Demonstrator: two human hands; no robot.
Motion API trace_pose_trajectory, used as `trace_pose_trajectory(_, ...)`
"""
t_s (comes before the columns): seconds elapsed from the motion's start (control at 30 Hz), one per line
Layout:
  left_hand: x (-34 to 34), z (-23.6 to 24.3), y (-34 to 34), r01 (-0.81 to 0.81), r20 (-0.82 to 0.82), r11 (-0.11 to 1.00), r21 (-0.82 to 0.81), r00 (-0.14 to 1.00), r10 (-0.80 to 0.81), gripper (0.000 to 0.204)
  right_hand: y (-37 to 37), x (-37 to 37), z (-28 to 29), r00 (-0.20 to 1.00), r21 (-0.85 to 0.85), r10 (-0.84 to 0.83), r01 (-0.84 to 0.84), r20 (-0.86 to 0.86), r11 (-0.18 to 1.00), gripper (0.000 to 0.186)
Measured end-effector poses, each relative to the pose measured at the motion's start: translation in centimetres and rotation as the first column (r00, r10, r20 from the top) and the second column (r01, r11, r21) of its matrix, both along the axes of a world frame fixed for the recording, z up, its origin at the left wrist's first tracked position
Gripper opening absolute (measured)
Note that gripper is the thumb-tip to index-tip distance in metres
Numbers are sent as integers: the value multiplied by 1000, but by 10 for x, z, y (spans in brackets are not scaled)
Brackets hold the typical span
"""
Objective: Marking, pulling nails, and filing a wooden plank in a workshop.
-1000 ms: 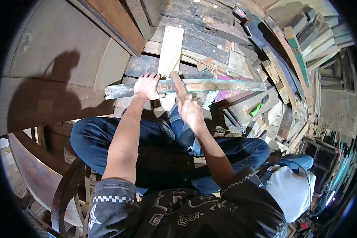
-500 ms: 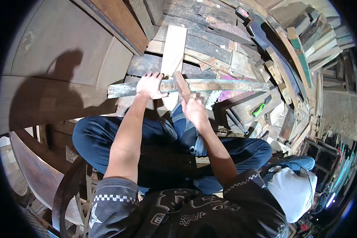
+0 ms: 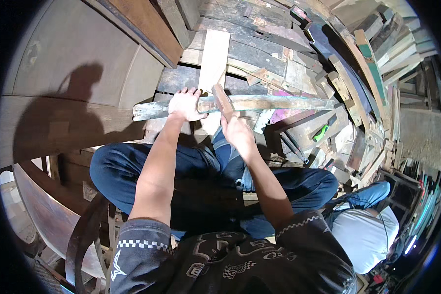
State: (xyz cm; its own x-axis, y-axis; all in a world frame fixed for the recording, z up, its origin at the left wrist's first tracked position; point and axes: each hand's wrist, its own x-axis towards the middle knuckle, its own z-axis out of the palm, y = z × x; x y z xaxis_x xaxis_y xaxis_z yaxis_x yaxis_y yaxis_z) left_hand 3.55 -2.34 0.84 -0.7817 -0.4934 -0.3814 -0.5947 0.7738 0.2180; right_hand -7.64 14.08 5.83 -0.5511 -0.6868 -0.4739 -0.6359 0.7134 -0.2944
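Note:
A long, worn wooden plank (image 3: 274, 103) lies crosswise in front of me. My left hand (image 3: 185, 104) grips it left of its middle, fingers over the far edge and thumb along the near side. Closed in my right hand (image 3: 238, 131) is a short brown wooden block (image 3: 223, 102), slanted across the plank's upper face just right of my left hand. Beneath the plank, a pale smooth board (image 3: 214, 54) points away from me. What part of the block sits inside my right palm is hidden.
A wooden panel (image 3: 78, 63) stands at the left, above a curved wooden piece (image 3: 54, 206). On the right lie a green-handled tool (image 3: 320, 133), dark pliers-like handles (image 3: 294, 146) and wood offcuts (image 3: 345, 95). Another person in a white shirt (image 3: 362, 237) sits at lower right.
My right hand and the wooden block have shifted slightly left and away from me along the plank. My left hand stays in place. The other person has moved a little to the right.

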Motion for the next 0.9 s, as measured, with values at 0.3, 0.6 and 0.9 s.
trace_pose_trajectory(0.3, 2, -4, -2, 2, 6, 1000, 8, 1000, -2, 84, -4, -5, 5, 997, 21, 34, -36, 62, 999, 53)
trace_pose_trajectory(0.6, -5, -3, 3, -1, -5, 1000, 3, 1000, 1, 83, -40, -17, -12, 998, -50, -24, 21, -55, 999, 53)
trace_pose_trajectory(0.9, 4, -8, 0, -26, -91, 999, -39, 996, 23, 84, 49, -93, 16, 994, -386, -10, 51, 108, 921, 41)
